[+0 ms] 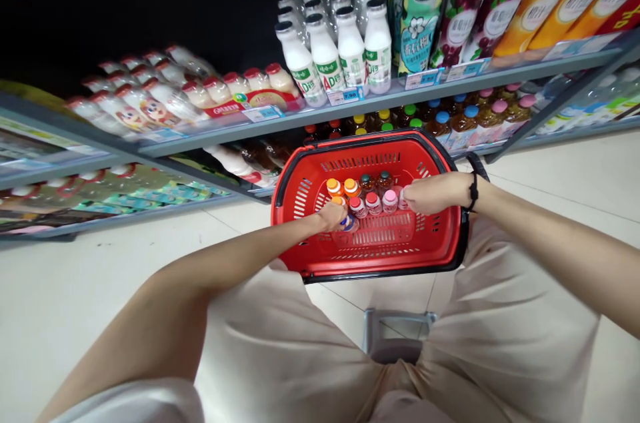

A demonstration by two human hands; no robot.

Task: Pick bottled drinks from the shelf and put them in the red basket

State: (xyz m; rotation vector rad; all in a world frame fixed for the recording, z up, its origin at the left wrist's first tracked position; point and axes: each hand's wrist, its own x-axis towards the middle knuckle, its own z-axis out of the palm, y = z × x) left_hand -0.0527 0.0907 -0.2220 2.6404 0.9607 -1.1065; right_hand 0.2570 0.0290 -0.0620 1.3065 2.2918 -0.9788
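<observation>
A red shopping basket [350,150] with black edging sits in front of my knees. Several small bottles stand in it: orange-capped bottles [351,188], dark-capped bottles [384,181], red-capped bottles [373,202] and a pink-capped bottle [390,201]. My left hand [331,217] reaches in from the left, its fingers closed around a blue-capped bottle [353,226] near the basket floor. At the right end of the row, my right hand [427,193] is closed at another light pink bottle [403,201], partly hidden by the fingers.
White milk drink bottles [327,66] line the shelf [200,136] ahead, beside red-capped drink packs [240,86]. Juice bottles [465,13] stand to the right. More bottles [465,120] fill the lower shelf. Between my legs is a grey stool [400,346] on the tiled floor.
</observation>
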